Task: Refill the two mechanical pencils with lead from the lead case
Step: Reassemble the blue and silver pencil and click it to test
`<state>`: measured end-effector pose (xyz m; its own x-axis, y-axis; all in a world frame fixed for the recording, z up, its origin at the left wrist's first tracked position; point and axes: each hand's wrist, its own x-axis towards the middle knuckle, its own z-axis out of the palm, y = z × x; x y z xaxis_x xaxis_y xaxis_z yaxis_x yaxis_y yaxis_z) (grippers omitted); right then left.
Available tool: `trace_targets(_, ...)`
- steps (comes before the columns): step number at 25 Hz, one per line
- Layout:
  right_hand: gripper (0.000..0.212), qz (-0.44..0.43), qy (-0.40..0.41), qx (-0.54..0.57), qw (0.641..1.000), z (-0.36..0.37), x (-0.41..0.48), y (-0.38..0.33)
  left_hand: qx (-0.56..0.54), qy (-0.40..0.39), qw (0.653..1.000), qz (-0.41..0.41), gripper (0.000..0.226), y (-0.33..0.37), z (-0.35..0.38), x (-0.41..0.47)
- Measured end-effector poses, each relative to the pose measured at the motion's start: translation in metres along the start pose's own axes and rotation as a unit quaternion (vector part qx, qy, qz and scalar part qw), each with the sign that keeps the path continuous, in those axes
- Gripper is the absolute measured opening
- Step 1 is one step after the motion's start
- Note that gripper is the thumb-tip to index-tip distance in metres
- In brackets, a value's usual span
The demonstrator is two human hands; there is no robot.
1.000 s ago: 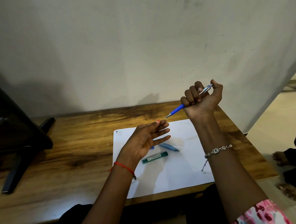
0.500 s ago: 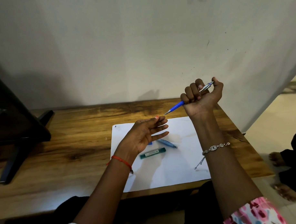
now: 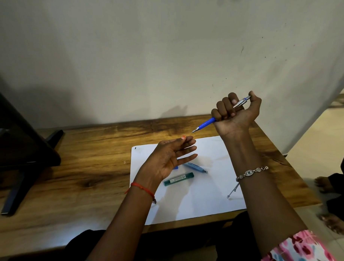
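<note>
My right hand (image 3: 237,111) is raised above the table's far right and closed in a fist around a blue mechanical pencil (image 3: 206,124), thumb over its silver cap end, tip slanting down to the left. My left hand (image 3: 170,157) hovers palm up below that tip, fingers spread and holding nothing. Under it, on the white sheet (image 3: 210,192), lie a second, paler blue pencil (image 3: 195,167) partly hidden by my fingers and the green lead case (image 3: 178,178).
The wooden table (image 3: 78,166) runs up to a pale wall. A dark stand with black legs (image 3: 19,164) occupies the left end. Someone's bare feet (image 3: 328,202) rest on the tiled floor past the table's right edge.
Both hands keep the same pose. The view has shifted slightly, so the hands and sheet sit a little lower and left in the picture than before.
</note>
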<state>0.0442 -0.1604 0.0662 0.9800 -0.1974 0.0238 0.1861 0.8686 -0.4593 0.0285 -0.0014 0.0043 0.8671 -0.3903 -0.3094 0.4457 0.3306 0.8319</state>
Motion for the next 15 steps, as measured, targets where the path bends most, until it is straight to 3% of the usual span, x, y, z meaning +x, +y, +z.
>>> trace_targets(15, 0.059, 0.0, 0.005, -0.006, 1.0, -0.0017, 0.0002, 0.0018, -0.006, 0.003, 1.0, 0.005, 0.022, -0.0004, -0.0007, -0.0002)
